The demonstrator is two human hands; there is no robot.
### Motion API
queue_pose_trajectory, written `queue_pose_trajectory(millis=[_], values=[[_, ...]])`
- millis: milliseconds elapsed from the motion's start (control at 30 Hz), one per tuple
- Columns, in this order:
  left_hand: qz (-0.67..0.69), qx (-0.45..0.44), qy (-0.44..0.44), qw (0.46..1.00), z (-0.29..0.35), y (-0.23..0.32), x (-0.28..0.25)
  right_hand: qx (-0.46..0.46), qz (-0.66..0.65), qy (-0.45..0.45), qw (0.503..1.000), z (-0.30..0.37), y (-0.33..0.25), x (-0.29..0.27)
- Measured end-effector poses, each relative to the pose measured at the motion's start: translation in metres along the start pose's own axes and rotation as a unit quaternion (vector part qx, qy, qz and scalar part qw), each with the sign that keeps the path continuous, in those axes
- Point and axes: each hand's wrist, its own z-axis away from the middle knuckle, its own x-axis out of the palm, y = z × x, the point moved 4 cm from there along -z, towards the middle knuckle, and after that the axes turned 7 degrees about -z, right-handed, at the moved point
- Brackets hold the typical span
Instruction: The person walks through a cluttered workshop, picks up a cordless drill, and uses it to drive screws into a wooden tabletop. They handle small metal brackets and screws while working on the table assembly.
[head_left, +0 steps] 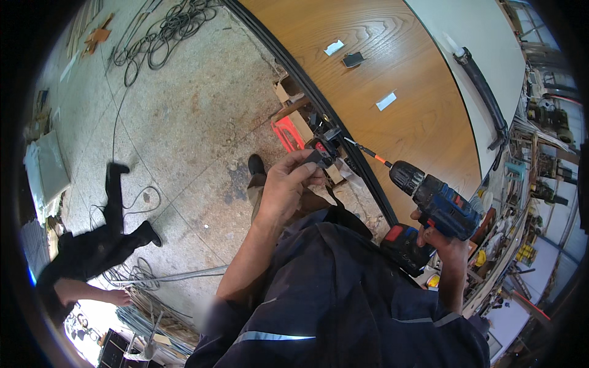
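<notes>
My right hand (442,245) is wrapped round the grip of a blue and black cordless drill (437,199) with a red-marked battery at its base. Its long bit (379,157), banded in orange, points left, its tip at the dark frame edge (362,168) of the wood-grain panel. Beyond that edge, my left hand (287,187) pinches a small dark flat piece (315,159) between thumb and fingers. Close by this piece sits a black fitting (330,136) at the frame edge; whether the two touch, I cannot tell.
On the wood-grain panel (417,67) lie two white slips (386,101) and a small dark block (353,59). A black-handled tool (481,86) rests on the pale surface beyond. Below stand a red stool (285,132) and cartons. Cables (165,37) coil on the floor; another person (101,239) is at left.
</notes>
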Motion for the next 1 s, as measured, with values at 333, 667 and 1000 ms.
queue_pose_trajectory(millis=[333, 667, 1000], values=[[-0.260, 0.080, 0.051, 0.961, -0.018, 0.019, 0.022, -0.010, -0.028, 0.013, 0.999, 0.001, 0.005, -0.001], [-0.183, 0.089, 0.079, 0.976, -0.044, 0.005, 0.022, -0.027, -0.028, -0.003, 0.999, -0.001, 0.011, -0.005], [-0.193, 0.158, 0.076, 0.965, -0.048, -0.013, 0.024, -0.036, -0.045, -0.018, 0.998, -0.002, 0.016, -0.012]])
